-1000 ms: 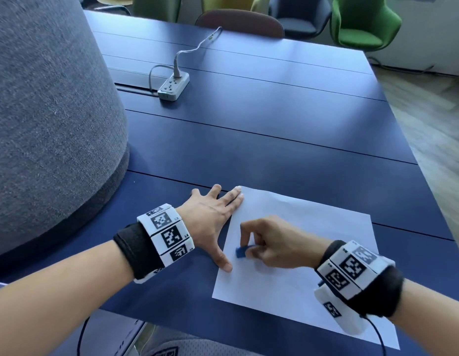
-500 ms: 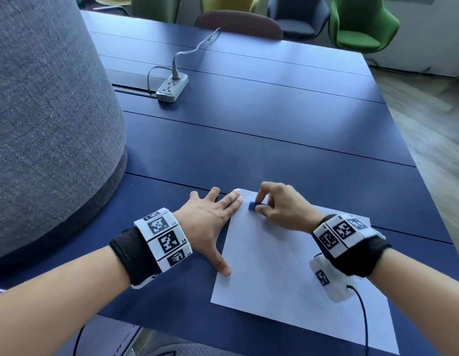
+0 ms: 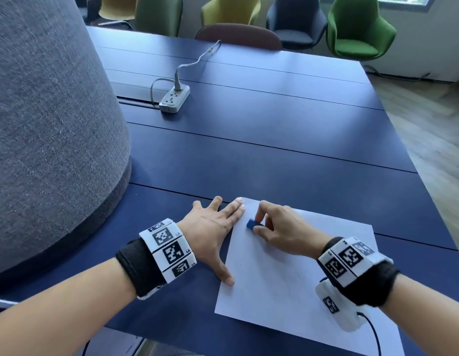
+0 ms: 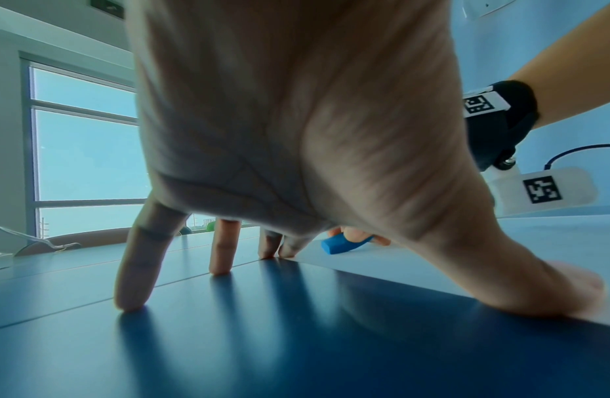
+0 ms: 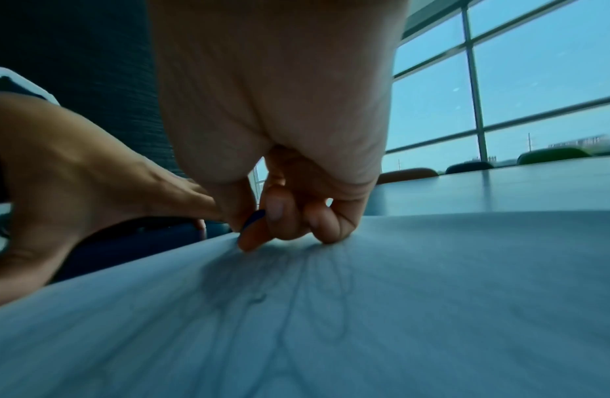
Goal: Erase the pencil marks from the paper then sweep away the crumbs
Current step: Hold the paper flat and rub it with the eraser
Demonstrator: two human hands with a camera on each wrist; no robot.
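A white sheet of paper [image 3: 287,283] lies on the blue table near its front edge, with faint pencil marks [image 5: 297,293] showing in the right wrist view. My right hand [image 3: 256,222] pinches a small blue eraser [image 3: 252,224] against the paper near its far left corner. The eraser [image 4: 341,245] also shows in the left wrist view, behind my fingers. My left hand [image 3: 215,227] lies flat with fingers spread, its fingertips and thumb pressing the paper's left edge. Crumbs are too small to make out.
A large grey fabric-covered cylinder [image 3: 48,124] stands on the table at the left. A white power strip [image 3: 175,98] with its cable lies further back. Several chairs [image 3: 359,29] stand beyond the far edge. Wooden floor [image 3: 433,140] shows to the right.
My right hand carried the eraser from the paper's left middle up to the far left corner, then drew it slightly back. The left hand stayed pressed on the paper's edge.
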